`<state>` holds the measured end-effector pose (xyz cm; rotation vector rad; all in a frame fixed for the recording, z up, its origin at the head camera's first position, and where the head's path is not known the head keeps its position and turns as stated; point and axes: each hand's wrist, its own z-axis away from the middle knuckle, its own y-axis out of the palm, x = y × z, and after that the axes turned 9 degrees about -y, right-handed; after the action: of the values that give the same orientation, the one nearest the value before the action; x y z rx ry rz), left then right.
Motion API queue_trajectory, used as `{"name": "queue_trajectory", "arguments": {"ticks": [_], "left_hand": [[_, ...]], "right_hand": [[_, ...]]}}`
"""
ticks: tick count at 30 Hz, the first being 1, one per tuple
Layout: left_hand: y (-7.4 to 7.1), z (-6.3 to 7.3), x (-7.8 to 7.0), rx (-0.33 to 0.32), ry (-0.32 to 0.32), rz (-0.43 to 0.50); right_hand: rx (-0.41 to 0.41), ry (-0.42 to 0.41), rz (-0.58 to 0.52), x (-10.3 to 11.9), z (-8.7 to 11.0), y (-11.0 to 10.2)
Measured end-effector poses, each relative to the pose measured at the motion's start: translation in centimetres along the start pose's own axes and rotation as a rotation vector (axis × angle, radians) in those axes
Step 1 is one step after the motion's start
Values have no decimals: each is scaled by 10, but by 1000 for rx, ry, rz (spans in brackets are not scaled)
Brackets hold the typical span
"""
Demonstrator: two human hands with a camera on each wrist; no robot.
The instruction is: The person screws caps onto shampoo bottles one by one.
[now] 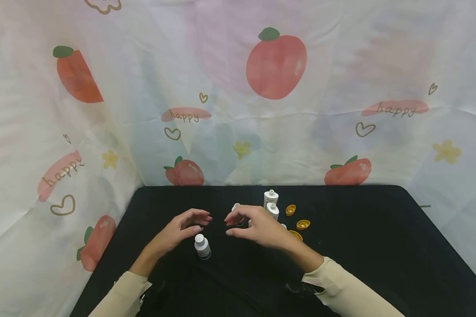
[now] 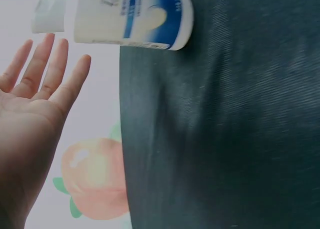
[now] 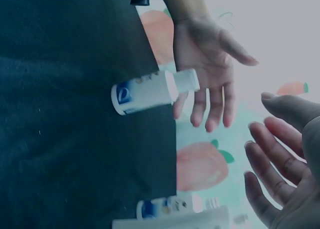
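At far left, the left hand (image 1: 180, 228) is held above the table (image 1: 365, 246), fingers spread and gently bent, thumb apart. It has hold of nothing.

Next to the right, just below that hand's thumb, a capped white bottle (image 1: 203, 248) with a blue-and-white label stands upright on the table. The left wrist view shows the fingertips near the cap but apart from it. The bottle's wall is opaque; contents not verifiable.

Further right, the right hand (image 1: 259, 226) hangs over the table, palm turned toward the left hand, fingers loosely curved, thumb well clear of them. It also grips nothing.

Behind the right hand stands a partly hidden bottle (image 1: 236, 205); beyond it are a tall white bottle (image 1: 271, 197) and a shorter white bottle (image 1: 273, 212), both upright. Whether their tops are sealed cannot be confirmed at this size.

At far right lie gold-coloured dishes (image 1: 303, 228), one partly covered by the right wrist; no contents can be made out.

Assessment: the step in hand appears to be handling the bottles, between grips. Taking up the nearest one would call for lowering a hand and closing its fingers around the body.
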<state>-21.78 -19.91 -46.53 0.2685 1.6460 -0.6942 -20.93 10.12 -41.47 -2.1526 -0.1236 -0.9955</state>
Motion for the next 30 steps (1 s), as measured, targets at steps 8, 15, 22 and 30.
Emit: {"name": "queue_trajectory", "arguments": {"ticks": [8,15,22,30], "left_hand": [[-6,-17,-11,-22,5,-16],[-8,-31,-18,-34,-66,-71],[-11,-46,-19,-33,-103,-113],[-11,-60,-13,10,-126,-135]], "right_hand": [[-25,20,6,0,16,-27],[-62,85,37,-6,32,-49],[-100,176,71,-19,51,-70],[-145,207,101,-34,69,-84]]}}
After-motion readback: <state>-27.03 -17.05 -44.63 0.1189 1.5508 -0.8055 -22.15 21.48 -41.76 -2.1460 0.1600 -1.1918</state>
